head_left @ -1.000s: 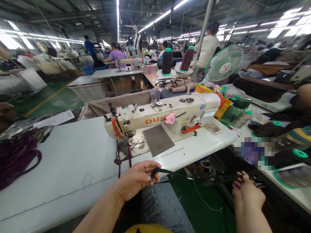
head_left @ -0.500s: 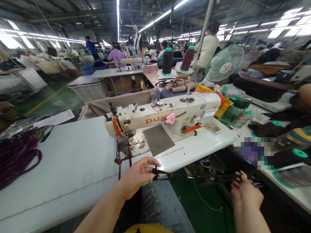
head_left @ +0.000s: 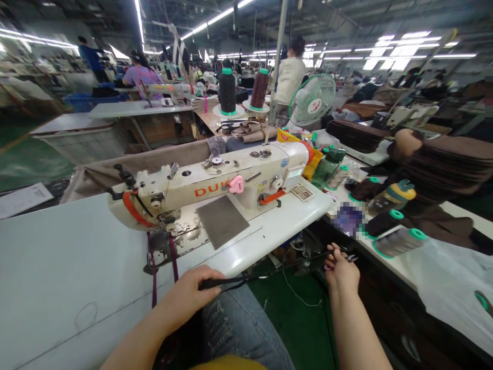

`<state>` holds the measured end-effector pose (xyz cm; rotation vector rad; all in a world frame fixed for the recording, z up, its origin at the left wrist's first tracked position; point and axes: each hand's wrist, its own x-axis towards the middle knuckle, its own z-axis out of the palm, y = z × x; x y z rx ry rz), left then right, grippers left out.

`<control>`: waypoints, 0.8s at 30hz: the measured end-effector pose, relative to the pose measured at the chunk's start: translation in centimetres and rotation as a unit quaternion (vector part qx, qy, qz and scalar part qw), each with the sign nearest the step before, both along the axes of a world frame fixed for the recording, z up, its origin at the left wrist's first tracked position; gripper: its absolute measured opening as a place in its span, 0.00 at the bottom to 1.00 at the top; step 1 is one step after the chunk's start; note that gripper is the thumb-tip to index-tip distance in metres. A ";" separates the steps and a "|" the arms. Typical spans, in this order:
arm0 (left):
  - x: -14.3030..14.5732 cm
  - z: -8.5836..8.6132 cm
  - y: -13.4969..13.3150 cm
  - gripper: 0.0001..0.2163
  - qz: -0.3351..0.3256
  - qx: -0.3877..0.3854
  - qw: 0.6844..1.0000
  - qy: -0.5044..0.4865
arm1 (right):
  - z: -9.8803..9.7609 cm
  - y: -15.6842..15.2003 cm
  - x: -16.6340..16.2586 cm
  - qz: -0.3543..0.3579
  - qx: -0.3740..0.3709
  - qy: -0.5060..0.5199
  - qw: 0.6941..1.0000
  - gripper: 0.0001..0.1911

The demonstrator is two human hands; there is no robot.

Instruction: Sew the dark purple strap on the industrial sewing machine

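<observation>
My left hand (head_left: 202, 288) is closed on one end of a thin black strap (head_left: 241, 279), in front of the sewing machine (head_left: 215, 174). The strap runs slanting up to the right, over the gap beside the table, with a small shiny spot near its middle. At its far end my right hand (head_left: 342, 270) pinches it. Metal tips of what look like thread snips (head_left: 352, 258) stick out past the right fingers; the rest is hidden in the hand. Two purple straps (head_left: 174, 259) hang from under the machine's presser foot towards the table's front edge.
Right of me a side table (head_left: 385, 257) holds thread cones (head_left: 400, 242), a bottle (head_left: 393, 198) and stacked dark brown pieces (head_left: 454, 159). A green fan (head_left: 313, 100) and two large thread cones (head_left: 228, 92) stand behind the machine. Other people work farther back.
My view has turned to the right, so the purple bundle at the left is out of sight. My left fingers have closed more fully round the strap's end. The strap stays stretched between both hands.
</observation>
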<state>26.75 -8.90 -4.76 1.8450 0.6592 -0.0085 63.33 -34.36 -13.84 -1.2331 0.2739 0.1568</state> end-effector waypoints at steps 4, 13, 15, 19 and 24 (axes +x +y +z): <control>0.2 0.0 -0.5 0.08 -0.009 -0.019 0.999 -0.043 | 1.0 0.4 -0.6 0.057 0.030 -0.013 0.998 0.20; 0.4 -0.1 -1.6 0.10 -0.063 -0.057 0.985 -0.147 | 3.5 1.6 -2.3 0.158 0.093 -0.039 0.982 0.21; 0.4 0.1 -1.6 0.10 -0.063 -0.038 0.987 -0.141 | 4.0 1.7 -2.7 0.173 0.099 -0.039 0.979 0.22; 0.5 0.5 -1.7 0.09 -0.055 -0.019 0.991 -0.119 | 5.0 1.8 -3.3 0.208 0.101 -0.037 0.972 0.22; 0.9 0.7 -2.0 0.07 -0.052 0.033 0.997 -0.053 | 5.8 2.0 -3.9 0.251 0.088 -0.040 0.963 0.22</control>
